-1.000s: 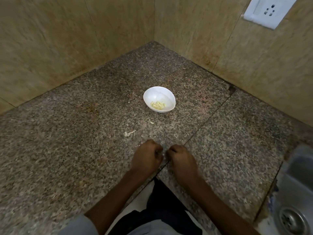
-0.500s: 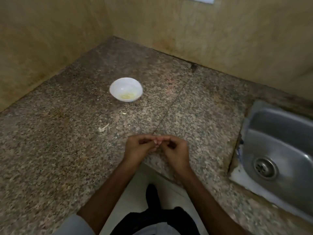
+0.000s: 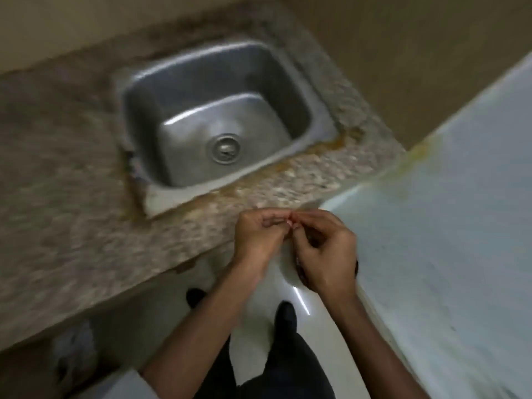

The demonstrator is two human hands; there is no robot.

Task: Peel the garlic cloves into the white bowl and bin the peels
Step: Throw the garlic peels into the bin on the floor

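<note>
My left hand (image 3: 256,237) and my right hand (image 3: 325,249) are held together in front of me, just past the front edge of the granite counter (image 3: 72,220). Their fingertips meet and pinch a small pale piece, apparently garlic or its peel (image 3: 290,221), mostly hidden by the fingers. The frame is blurred. The white bowl is out of view.
A steel sink (image 3: 218,110) with a round drain is set in the counter straight ahead. A pale blue-white surface (image 3: 460,226) runs along the right. Below are the light floor (image 3: 288,286) and my dark shoes. A dim greyish shape (image 3: 74,349) sits under the counter at lower left.
The view has swung right, from the bowl on the counter to the sink. My hands stayed together at the fingertips and moved off the counter's edge.
</note>
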